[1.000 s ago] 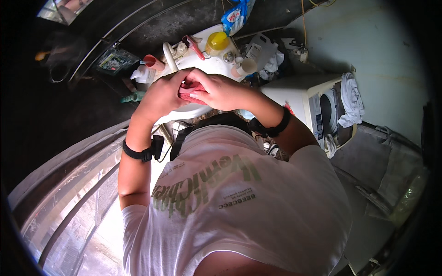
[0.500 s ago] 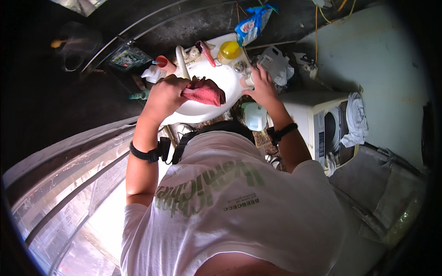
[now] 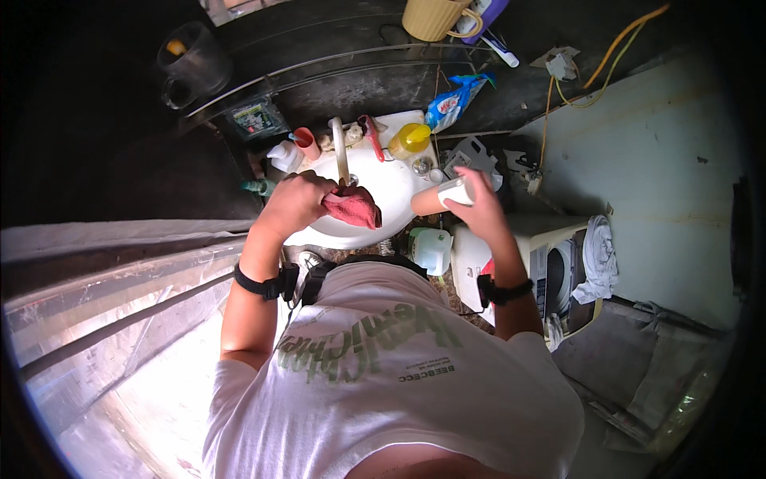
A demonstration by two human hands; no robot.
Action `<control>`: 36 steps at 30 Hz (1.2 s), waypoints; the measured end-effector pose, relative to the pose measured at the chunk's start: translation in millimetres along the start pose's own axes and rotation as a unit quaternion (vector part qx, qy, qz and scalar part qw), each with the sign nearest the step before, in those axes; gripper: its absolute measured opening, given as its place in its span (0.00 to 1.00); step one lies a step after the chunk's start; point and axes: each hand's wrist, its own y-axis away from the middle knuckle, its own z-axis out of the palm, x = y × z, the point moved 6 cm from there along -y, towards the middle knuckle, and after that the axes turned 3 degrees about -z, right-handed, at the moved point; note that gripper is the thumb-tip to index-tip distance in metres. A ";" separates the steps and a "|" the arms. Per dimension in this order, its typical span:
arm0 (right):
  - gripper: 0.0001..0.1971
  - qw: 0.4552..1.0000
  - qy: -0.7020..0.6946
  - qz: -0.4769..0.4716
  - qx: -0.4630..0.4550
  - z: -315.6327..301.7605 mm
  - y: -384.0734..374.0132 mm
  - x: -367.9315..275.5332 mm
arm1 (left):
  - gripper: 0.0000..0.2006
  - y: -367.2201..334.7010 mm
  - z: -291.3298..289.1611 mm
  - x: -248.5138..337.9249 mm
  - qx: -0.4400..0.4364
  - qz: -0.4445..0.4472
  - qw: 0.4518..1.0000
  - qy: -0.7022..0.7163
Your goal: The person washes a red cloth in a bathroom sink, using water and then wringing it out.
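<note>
The two hands are well apart at the sink [image 3: 396,185]. Toward its left side, the left hand [image 3: 294,206] grips a red cloth [image 3: 356,211], which hangs over the bowl. Beside the sink's right edge, the right hand [image 3: 479,201] clasps a tilted container [image 3: 432,201], pinkish end toward the bowl.

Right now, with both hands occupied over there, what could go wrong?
The tilted peach-and-white cylindrical container in the right hand might slip and drop outside the white oval sink, since it is held at the rim. That hand could also knock the small white round container close by. The crumpled red fabric cloth hangs from the left hand and could fall into the basin.
</note>
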 end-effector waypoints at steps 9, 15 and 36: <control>0.41 0.962 -0.140 -0.184 0.147 -121.2 -50.1 -193.6 | 0.14 24.8 -14.9 -20.6 0.006 0.007 1.000 0.019; 0.37 0.894 -0.024 -0.360 0.267 -121.7 -120.2 -330.4 | 0.15 30.1 -18.4 -26.9 -0.012 -0.026 0.999 0.044; 0.51 0.909 -0.037 -0.391 0.138 12.0 -263.9 -369.6 | 0.16 58.9 -25.8 -32.3 0.040 -0.035 0.999 0.012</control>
